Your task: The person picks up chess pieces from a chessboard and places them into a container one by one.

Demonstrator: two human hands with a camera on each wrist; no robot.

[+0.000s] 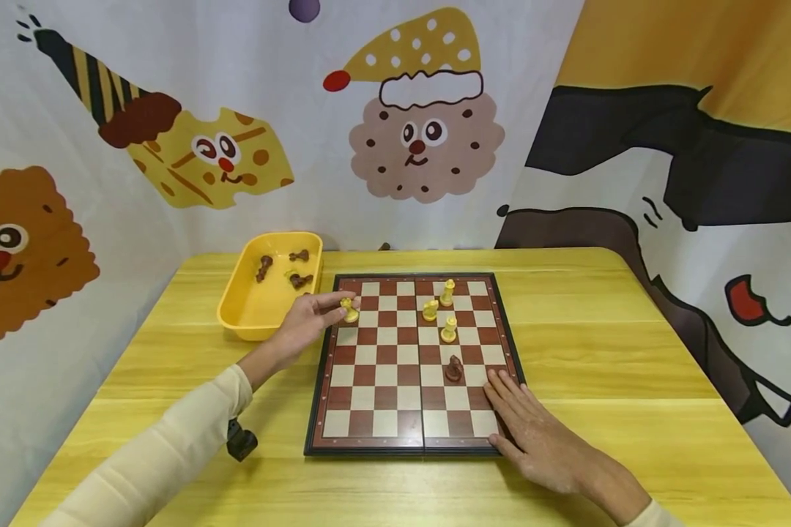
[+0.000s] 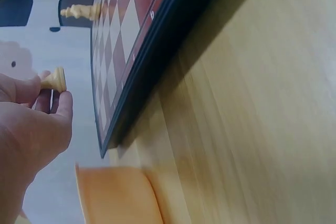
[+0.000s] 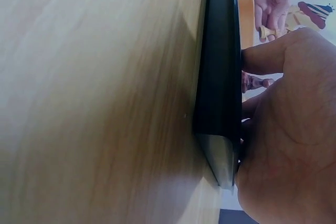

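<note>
My left hand (image 1: 306, 320) pinches a cream chess piece (image 1: 349, 311) between thumb and fingers above the left side of the chessboard (image 1: 376, 399). In the left wrist view, the base of this chess piece (image 2: 59, 80) sticks out past the fingertips, apart from the board. My right hand (image 1: 540, 432) rests on the board's near right edge with its fingers extended. Several cream pieces stand on the right half, among them a knight (image 1: 430, 311) and two taller pieces, the nearer one (image 1: 449, 330) and the farther one (image 1: 447, 293). A dark brown knight (image 1: 454, 369) stands closer to the right hand.
Left of the board is a yellow tray (image 1: 234, 311) with several brown pieces and something yellowish inside. A black device (image 1: 241, 440) shows beside the left sleeve. Behind the wooden table (image 1: 580, 329) hangs a cartoon-printed curtain (image 1: 237, 44).
</note>
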